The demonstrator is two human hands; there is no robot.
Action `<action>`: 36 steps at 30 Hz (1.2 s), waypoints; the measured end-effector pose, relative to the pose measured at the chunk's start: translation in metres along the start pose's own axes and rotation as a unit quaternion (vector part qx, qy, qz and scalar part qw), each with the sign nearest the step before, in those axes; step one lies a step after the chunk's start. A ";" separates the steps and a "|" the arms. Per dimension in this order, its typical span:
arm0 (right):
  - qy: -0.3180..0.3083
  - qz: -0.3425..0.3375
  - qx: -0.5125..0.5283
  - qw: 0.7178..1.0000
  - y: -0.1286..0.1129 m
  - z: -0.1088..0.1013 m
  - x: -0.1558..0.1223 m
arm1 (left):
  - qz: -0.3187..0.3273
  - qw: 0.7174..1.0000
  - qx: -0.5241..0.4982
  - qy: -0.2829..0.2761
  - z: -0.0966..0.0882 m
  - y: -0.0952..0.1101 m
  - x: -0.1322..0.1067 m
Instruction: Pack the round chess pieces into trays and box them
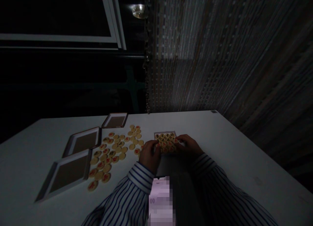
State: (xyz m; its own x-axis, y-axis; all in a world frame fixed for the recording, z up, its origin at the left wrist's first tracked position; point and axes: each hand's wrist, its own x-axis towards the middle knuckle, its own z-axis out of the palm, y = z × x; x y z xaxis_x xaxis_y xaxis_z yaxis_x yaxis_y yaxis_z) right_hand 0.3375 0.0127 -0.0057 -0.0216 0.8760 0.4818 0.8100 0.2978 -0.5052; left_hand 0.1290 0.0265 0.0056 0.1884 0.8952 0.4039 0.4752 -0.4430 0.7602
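Both hands are on the small box [166, 142], mid-table, straight ahead of the person.
- left hand [149, 154]: fingers curled onto the box's left edge, gripping it, thumb side toward the pieces inside.
- right hand [189, 144]: same on the right edge, fingers curled over the rim. The box is pinched between the 2 hands and sits flat on the table [232, 147].
- The box looks about square, with no clear long axis. It is packed with round wooden pieces in rows, red and dark markings face up. Too dark to count them.

Key relation: the loose pieces [114, 151] lie left of the box in a scattered patch, starting just beside the left hand and running out toward the near-left. The left hand is clearly nearer to them. The right hand is on the far side of the box, with the box between it and the patch.

Further left, in a diagonal line, are 3 shallow trays, all showing dark insides with no pieces in them: far tray [115, 120], middle tray [84, 142], near tray [68, 173]. The loose pieces sit between the trays and the box.

Also in view are striped sleeves on both arms, a lit screen [160, 200] low at the chest, blurred, and a curtain [220, 50] behind the table. Lighting is poor.
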 end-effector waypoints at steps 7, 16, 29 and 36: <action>-0.020 0.056 0.016 0.998 0.000 0.000 0.000 | 0.007 1.000 0.012 -0.004 0.000 -0.001 0.000; -0.042 0.097 0.026 0.994 -0.002 -0.002 0.002 | 0.023 1.000 0.021 0.001 0.002 -0.004 0.000; -0.030 0.084 0.025 0.996 0.000 0.002 0.002 | 0.020 0.999 0.029 0.000 0.001 -0.004 0.000; -0.033 0.067 0.016 0.997 0.000 0.001 0.001 | 0.029 0.999 0.031 0.001 0.002 -0.005 -0.001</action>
State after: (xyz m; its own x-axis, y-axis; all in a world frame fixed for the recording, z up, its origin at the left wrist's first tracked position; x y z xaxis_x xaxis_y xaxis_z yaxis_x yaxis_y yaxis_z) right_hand 0.3372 0.0139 -0.0063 0.0463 0.9318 0.3599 0.7888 0.1870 -0.5855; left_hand 0.1282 0.0280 0.0006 0.2154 0.8675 0.4483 0.5155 -0.4909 0.7023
